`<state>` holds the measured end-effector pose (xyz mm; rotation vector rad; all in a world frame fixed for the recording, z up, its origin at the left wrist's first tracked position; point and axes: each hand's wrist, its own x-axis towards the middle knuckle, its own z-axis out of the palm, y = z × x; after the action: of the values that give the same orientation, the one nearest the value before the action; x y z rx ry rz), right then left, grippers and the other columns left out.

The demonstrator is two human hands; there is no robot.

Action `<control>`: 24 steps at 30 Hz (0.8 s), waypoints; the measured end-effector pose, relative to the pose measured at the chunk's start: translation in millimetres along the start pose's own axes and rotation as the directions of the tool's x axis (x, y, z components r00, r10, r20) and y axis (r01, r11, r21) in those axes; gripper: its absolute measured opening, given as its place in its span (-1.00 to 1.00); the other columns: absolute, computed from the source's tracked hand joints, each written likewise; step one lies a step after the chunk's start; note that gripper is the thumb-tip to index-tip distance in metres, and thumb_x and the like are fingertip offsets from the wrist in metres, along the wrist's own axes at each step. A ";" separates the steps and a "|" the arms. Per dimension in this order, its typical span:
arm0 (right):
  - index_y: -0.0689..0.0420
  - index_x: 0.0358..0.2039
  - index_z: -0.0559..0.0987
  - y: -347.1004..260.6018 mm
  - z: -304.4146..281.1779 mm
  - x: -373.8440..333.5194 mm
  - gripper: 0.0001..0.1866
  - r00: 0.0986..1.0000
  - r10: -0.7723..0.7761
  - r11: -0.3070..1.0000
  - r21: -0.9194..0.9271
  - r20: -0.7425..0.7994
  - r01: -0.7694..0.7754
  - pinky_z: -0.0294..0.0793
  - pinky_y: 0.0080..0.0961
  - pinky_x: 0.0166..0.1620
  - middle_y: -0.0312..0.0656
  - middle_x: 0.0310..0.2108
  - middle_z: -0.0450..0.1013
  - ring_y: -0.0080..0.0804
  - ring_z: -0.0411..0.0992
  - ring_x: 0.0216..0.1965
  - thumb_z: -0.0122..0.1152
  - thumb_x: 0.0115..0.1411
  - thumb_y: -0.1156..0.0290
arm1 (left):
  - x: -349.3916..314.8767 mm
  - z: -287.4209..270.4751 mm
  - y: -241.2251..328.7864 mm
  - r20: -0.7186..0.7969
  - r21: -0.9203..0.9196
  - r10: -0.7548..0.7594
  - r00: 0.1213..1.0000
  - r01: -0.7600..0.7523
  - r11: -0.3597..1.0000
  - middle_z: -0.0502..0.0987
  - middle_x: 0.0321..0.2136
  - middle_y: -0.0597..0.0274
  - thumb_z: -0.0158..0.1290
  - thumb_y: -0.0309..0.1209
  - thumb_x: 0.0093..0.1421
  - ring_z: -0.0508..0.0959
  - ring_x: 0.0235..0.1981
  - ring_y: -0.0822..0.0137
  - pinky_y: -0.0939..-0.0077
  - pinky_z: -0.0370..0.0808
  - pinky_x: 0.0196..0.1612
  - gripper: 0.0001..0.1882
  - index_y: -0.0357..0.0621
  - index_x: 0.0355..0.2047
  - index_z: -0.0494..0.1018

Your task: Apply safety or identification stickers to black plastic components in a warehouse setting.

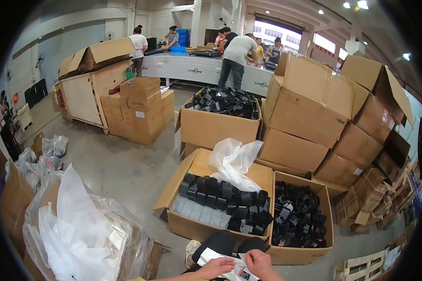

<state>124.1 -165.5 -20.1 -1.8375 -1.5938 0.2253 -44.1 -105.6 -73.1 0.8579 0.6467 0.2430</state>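
Observation:
A white plastic bag (208,255) lies across my lap, with a small dark and red patch on the part between my hands. My left hand (217,267) rests over the bag, its fingers stretched out toward the right. My right hand (259,262) is closed, with thumb and fingers pinched at the bag's upper right edge. Just ahead stands an open carton (211,230) with rows of black plastic parts (222,194) and some in clear wrapping (199,213). A loose white sheet bag (237,164) drapes over its far side.
To the right, another carton (297,256) holds loose black parts (299,215). One more filled carton (220,125) stands behind, beside stacked cartons (309,103). White bags (75,234) fill a carton at near left. People work at a long table (183,68) beyond.

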 end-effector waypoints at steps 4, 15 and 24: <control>0.19 -0.58 0.49 -27.4 -2.2 7.2 -0.90 0.993 -0.064 0.998 -0.022 0.099 0.067 0.41 -0.47 -0.48 -0.11 -0.59 0.42 -0.31 0.42 -0.56 0.10 -0.05 0.44 | 22.2 7.6 -5.6 0.002 -0.138 0.165 0.986 -0.163 0.977 0.41 -0.24 0.17 -0.07 -0.54 0.08 0.39 -0.15 0.42 0.62 0.30 -0.04 -0.64 -0.31 -0.08 0.24; 0.28 -0.47 0.49 -13.4 -21.5 66.5 -0.85 0.976 0.151 0.946 0.264 0.158 -0.189 0.34 -0.65 -0.44 -0.24 -0.63 0.38 -0.64 0.31 -0.54 0.09 0.02 0.43 | 31.2 -21.1 65.4 -0.162 -0.021 0.424 0.891 -0.433 0.901 0.43 -0.38 0.32 -0.01 -0.63 -0.03 0.41 -0.39 0.57 0.67 0.39 -0.32 -0.73 -0.25 -0.27 0.31; 0.28 -0.47 0.49 -12.2 -11.2 81.9 -0.86 0.937 0.171 0.864 0.411 0.304 -0.291 0.25 -0.74 -0.50 -0.31 -0.53 0.36 -0.71 0.24 -0.57 0.13 0.00 0.45 | 34.7 -14.8 85.6 -0.124 -0.075 0.368 0.922 -0.378 0.923 0.43 -0.40 0.32 0.06 -0.58 -0.02 0.42 -0.40 0.58 0.74 0.40 -0.35 -0.74 -0.24 -0.28 0.31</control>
<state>139.4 -93.7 19.9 -1.6685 -1.3287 0.9047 -21.4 -26.0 -29.6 0.8738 0.5616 0.6658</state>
